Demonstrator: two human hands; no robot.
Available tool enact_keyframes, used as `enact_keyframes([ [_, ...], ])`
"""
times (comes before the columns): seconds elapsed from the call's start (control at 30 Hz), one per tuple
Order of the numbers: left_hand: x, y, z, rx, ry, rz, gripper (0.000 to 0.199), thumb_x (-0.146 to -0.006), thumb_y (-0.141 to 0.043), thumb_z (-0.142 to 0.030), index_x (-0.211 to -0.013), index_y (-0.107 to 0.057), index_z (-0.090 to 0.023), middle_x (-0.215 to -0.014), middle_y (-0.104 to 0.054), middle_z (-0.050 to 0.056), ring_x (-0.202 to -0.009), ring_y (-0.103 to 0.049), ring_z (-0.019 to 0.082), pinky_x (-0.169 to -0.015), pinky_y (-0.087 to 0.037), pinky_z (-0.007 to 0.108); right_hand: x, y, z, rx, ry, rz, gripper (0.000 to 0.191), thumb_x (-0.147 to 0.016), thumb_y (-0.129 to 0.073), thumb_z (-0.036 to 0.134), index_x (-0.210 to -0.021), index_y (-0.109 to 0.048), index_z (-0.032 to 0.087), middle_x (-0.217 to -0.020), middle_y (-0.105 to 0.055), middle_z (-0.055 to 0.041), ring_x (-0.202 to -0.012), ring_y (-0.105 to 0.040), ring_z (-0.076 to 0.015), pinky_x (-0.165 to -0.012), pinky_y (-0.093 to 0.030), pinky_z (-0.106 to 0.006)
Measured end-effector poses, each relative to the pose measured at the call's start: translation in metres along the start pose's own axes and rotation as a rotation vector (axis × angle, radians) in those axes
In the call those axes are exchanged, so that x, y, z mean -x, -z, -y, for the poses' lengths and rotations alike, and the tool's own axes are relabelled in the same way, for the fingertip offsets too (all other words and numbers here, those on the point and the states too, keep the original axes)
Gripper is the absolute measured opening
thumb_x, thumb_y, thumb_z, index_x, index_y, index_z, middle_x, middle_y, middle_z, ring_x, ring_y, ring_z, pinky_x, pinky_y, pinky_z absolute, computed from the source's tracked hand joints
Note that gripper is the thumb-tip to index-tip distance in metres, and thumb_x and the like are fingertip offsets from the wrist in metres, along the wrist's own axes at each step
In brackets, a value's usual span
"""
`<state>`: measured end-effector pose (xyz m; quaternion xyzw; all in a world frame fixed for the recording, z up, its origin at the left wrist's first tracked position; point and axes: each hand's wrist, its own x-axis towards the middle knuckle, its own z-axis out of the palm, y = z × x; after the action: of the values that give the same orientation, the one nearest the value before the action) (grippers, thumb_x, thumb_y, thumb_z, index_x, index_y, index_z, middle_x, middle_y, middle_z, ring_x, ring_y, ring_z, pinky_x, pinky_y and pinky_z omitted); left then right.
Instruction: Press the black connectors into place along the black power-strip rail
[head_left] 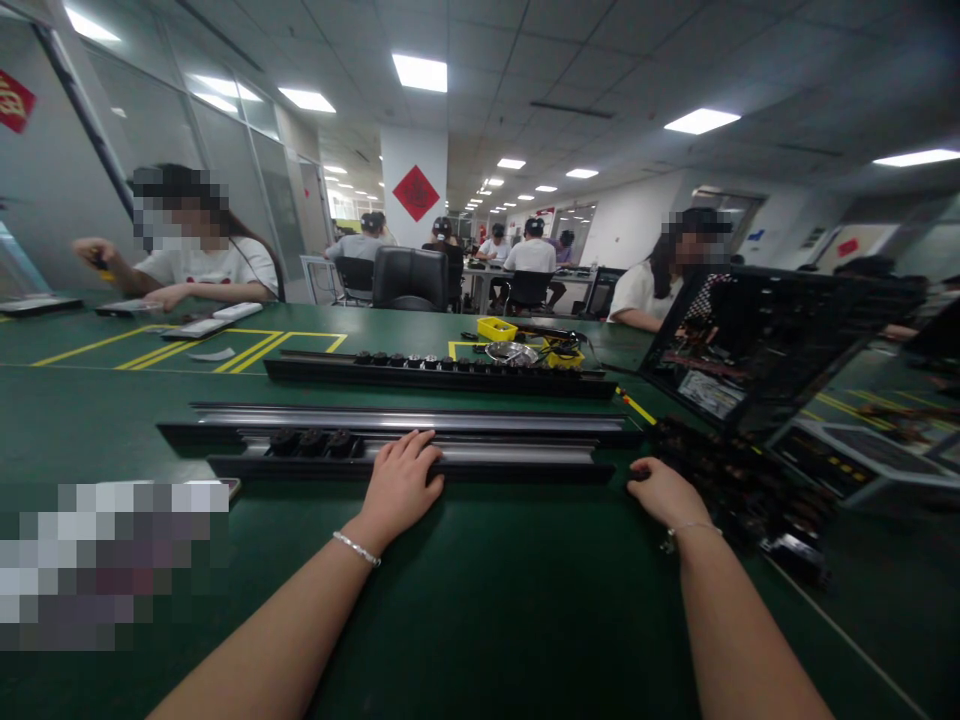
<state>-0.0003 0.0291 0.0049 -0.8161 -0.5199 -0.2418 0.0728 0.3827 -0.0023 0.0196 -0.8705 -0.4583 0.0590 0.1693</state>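
Note:
My left hand (401, 478) rests across the nearest long black channel rail (517, 468), fingers stretched over its inner face and thumb to the right. Several round black parts (315, 442) sit in that rail's left half. To the right of the rail's end, my right hand (667, 492) pinches a small dark part (641, 474), mostly covered by the fingers. Beside this hand lies a heap of similar dark parts (739, 490). Just behind the nearest rail lies a second black rail (420, 418), its shiny inside bare.
A third rail (450, 378) farther back holds a row of round parts. Yellow trays (496, 329) and a metal dish (511, 353) stand behind it. An open black casing (780, 340) rises at right. Co-workers sit at left and right. A blurred-out item (112, 560) lies at left.

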Motion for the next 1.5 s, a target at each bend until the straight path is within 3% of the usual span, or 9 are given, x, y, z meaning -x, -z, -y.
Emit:
enact_keyframes([
  [0.2,0.0,-0.001,0.001,0.0,-0.003,-0.003,0.026,-0.079,-0.053,-0.031,-0.104,-0.06,-0.028,-0.135,-0.051,0.002,-0.128,-0.041,0.025,-0.102,-0.033,0.046,-0.001,0.002,-0.01,0.108,-0.006,-0.06,0.026,-0.063,-0.057,0.022,-0.087,-0.066,0.023,-0.084,-0.066,-0.0065,-0.078,-0.062,-0.0231,-0.07,-0.048,-0.035],
  [0.4,0.001,-0.002,0.001,0.006,0.001,-0.013,0.025,-0.078,-0.054,-0.031,-0.102,-0.061,-0.027,-0.135,-0.052,0.003,-0.128,-0.041,0.025,-0.102,-0.033,0.046,-0.007,-0.001,-0.023,0.097,-0.119,-0.122,0.024,-0.058,-0.057,0.022,-0.079,-0.068,0.025,-0.083,-0.066,-0.0106,-0.082,-0.062,-0.0299,-0.071,-0.048,-0.05],
  [0.6,0.0,-0.001,0.0,0.016,0.003,-0.009,0.025,-0.078,-0.053,-0.03,-0.102,-0.062,-0.027,-0.135,-0.052,0.003,-0.128,-0.042,0.025,-0.103,-0.033,0.045,-0.006,-0.004,-0.029,0.143,-0.124,-0.259,0.024,-0.061,-0.05,0.022,-0.074,-0.07,0.02,-0.088,-0.065,-0.0182,-0.087,-0.059,-0.0354,-0.069,-0.045,-0.058],
  [0.87,0.0,0.0,0.001,0.008,0.0,-0.008,0.025,-0.078,-0.053,-0.031,-0.101,-0.062,-0.027,-0.135,-0.052,0.003,-0.127,-0.042,0.026,-0.102,-0.034,0.046,0.01,-0.001,-0.02,0.21,-0.135,-0.293,0.038,-0.078,-0.036,0.021,-0.096,-0.069,0.019,-0.104,-0.06,-0.0194,-0.101,-0.053,-0.0355,-0.076,-0.042,-0.055],
  [1.07,0.0,0.0,0.0,0.009,0.003,-0.003,0.025,-0.078,-0.053,-0.031,-0.101,-0.062,-0.027,-0.135,-0.052,0.003,-0.128,-0.041,0.026,-0.102,-0.033,0.046,0.015,0.002,-0.013,0.195,-0.144,-0.377,0.035,-0.078,-0.042,0.029,-0.1,-0.068,0.019,-0.105,-0.059,-0.0179,-0.104,-0.05,-0.0355,-0.081,-0.041,-0.052],
  [1.17,0.0,0.0,0.0,0.003,0.003,0.001,0.025,-0.079,-0.053,-0.032,-0.101,-0.062,-0.027,-0.135,-0.052,0.003,-0.128,-0.041,0.025,-0.102,-0.034,0.046,0.02,0.001,0.008,0.096,-0.029,-0.508,0.038,-0.081,-0.04,0.031,-0.108,-0.064,0.017,-0.11,-0.06,-0.0168,-0.106,-0.05,-0.0325,-0.084,-0.041,-0.049],
  [1.27,0.0,0.001,0.0,0.003,0.002,-0.001,0.024,-0.08,-0.052,-0.033,-0.102,-0.061,-0.027,-0.135,-0.052,0.002,-0.128,-0.041,0.025,-0.102,-0.033,0.045,0.03,-0.007,0.04,-0.009,0.279,-0.556,0.043,-0.085,-0.036,0.031,-0.119,-0.056,0.014,-0.123,-0.055,-0.0138,-0.117,-0.045,-0.0262,-0.097,-0.036,-0.041],
  [1.37,0.0,0.001,0.001,0.009,0.005,-0.006,0.025,-0.083,-0.049,-0.036,-0.104,-0.061,-0.027,-0.134,-0.052,0.002,-0.127,-0.042,0.025,-0.103,-0.033,0.045,0.045,-0.023,0.072,-0.002,0.505,-0.518,0.048,-0.089,-0.03,0.035,-0.13,-0.048,0.018,-0.14,-0.044,-0.0087,-0.131,-0.031,-0.0227,-0.107,-0.024,-0.041],
  [1.5,0.0,0.0,0.001,0.021,0.014,-0.006,0.029,-0.087,-0.043,-0.04,-0.108,-0.058,-0.026,-0.134,-0.053,0.003,-0.127,-0.042,0.024,-0.103,-0.032,0.045,0.058,-0.042,0.095,0.055,0.627,-0.366,0.05,-0.091,-0.028,0.039,-0.136,-0.043,0.023,-0.147,-0.035,-0.0049,-0.137,-0.022,-0.0248,-0.109,-0.016,-0.05],
])
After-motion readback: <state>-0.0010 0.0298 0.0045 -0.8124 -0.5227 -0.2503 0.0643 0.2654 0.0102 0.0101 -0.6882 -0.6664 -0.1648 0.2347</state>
